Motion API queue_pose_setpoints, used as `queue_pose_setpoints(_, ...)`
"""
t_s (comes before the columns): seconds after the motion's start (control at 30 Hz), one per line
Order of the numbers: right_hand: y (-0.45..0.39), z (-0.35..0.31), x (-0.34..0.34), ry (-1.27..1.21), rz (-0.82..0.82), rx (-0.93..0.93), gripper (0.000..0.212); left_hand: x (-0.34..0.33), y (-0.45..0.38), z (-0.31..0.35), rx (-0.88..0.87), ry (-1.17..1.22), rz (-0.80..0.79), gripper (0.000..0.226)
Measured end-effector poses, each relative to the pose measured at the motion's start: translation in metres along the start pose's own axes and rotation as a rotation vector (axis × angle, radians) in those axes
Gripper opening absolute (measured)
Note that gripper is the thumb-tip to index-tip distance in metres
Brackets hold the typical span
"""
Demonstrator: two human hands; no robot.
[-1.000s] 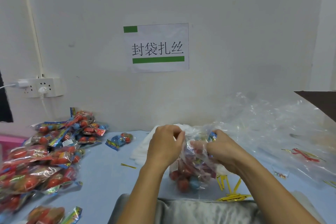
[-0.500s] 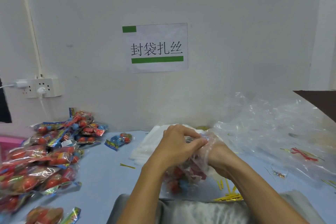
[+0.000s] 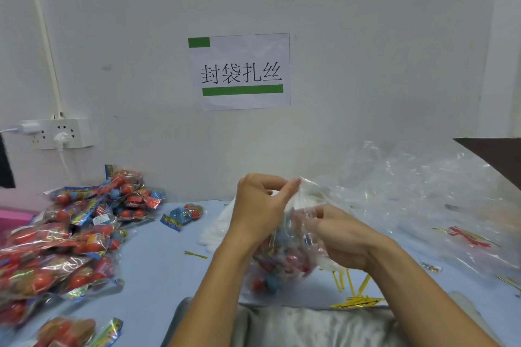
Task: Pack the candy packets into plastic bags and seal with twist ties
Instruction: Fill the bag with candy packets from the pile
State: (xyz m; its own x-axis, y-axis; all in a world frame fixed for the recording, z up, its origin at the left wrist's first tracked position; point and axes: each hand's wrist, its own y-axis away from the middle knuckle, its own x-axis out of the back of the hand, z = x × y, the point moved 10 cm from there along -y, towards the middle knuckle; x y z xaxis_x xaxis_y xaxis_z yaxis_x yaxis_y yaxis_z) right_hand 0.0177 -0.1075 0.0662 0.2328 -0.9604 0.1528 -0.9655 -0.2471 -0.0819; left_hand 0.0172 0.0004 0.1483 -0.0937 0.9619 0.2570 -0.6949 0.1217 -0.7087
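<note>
- A pale blue surface (image 3: pixel 158 267) ran up to a white wall, where a white power strip (image 3: pixel 60 132) hung with two plugs in it.
- A paper sign (image 3: pixel 239 72) on the wall bore four black characters, 封袋扎丝, with a green block above them and a green bar below.
- Near the middle, a clear plastic bag (image 3: pixel 282 265) held red and blue candy packets; their number could not be told through the blur.
- The left hand (image 3: pixel 258 210) pinched the bag's gathered neck, its fingers (image 3: pixel 290 186) curled together on the plastic.
- The right hand (image 3: pixel 342 239) gripped the bag just beside it, fingers clamped on the film.
- A heap of filled candy bags (image 3: pixel 64 239) lay at the left, too many and too overlapped to count; print on them could not be read.
- One single candy packet (image 3: pixel 183 214) lay apart, between the heap and the hands.
- Yellow twist ties (image 3: pixel 358 301) lay in a loose bunch under the right forearm; one more tie (image 3: pixel 196 255) lay alone near the left wrist.
- Crumpled empty plastic bags (image 3: pixel 417 194) were piled at the right.
</note>
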Motion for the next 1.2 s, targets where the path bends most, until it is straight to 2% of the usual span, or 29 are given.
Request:
queue_pose_setpoints(0.17,-0.004,0.006,-0.013,0.042,-0.116,-0.058,0.028,-0.006,0.002,-0.014,0.1,0.085,-0.049,0.03)
queue_pose_setpoints(0.27,-0.006,0.01,-0.017,0.052,-0.102,-0.074,0.026,-0.006,0.004,-0.028,0.188,0.17,-0.038,0.026)
queue_pose_setpoints(0.4,-0.011,0.011,-0.001,-0.019,-0.023,-0.062,0.035,0.026,0.0,-0.045,0.238,0.254,0.204,0.025)
queue_pose_setpoints(0.5,-0.006,-0.002,0.003,-0.03,-0.009,-0.013,0.045,0.047,0.003,-0.052,0.23,0.264,0.38,0.035)
queue_pose_setpoints(0.57,0.002,-0.022,0.002,0.195,0.027,0.078,0.071,0.057,0.007,-0.059,0.241,0.265,0.473,0.036)
queue_pose_setpoints(0.6,0.007,-0.036,-0.002,0.287,0.049,0.168,0.077,0.062,0.009,-0.063,0.26,0.279,0.522,0.033)
queue_pose_setpoints(0.63,0.013,-0.053,-0.009,0.286,0.053,0.289,0.074,0.066,0.012,-0.067,0.28,0.298,0.57,0.03)
queue_pose_setpoints(0.7,0.021,-0.078,-0.011,-0.008,0.024,0.487,0.051,0.073,0.017,-0.075,0.318,0.348,0.66,0.028)
queue_pose_setpoints(0.77,0.023,-0.083,0.017,-0.43,0.068,0.55,0.033,0.077,0.021,-0.083,0.344,0.415,0.721,0.03)
queue_pose_setpoints(0.83,0.019,-0.062,0.057,-0.581,0.284,0.483,0.024,0.08,0.024,-0.091,0.368,0.461,0.759,0.031)
queue_pose_setpoints(0.9,0.01,-0.022,0.085,-0.365,0.47,0.25,0.024,0.081,0.028,-0.097,0.395,0.483,0.797,0.035)
queue_pose_setpoints(0.97,-0.005,0.019,0.076,-0.009,0.398,0.021,0.029,0.079,0.032,-0.101,0.423,0.504,0.816,0.043)
queue_pose_setpoints(1.03,-0.018,0.051,0.045,0.197,0.229,-0.082,0.033,0.076,0.033,-0.104,0.448,0.524,0.802,0.046)
queue_pose_setpoints(1.1,-0.029,0.061,0.018,0.212,0.134,-0.052,0.031,0.072,0.031,-0.106,0.465,0.554,0.767,0.045)
queue_pose_setpoints(1.2,-0.036,0.054,0.009,0.137,0.139,0.029,0.017,0.063,0.026,-0.107,0.468,0.636,0.706,0.04)
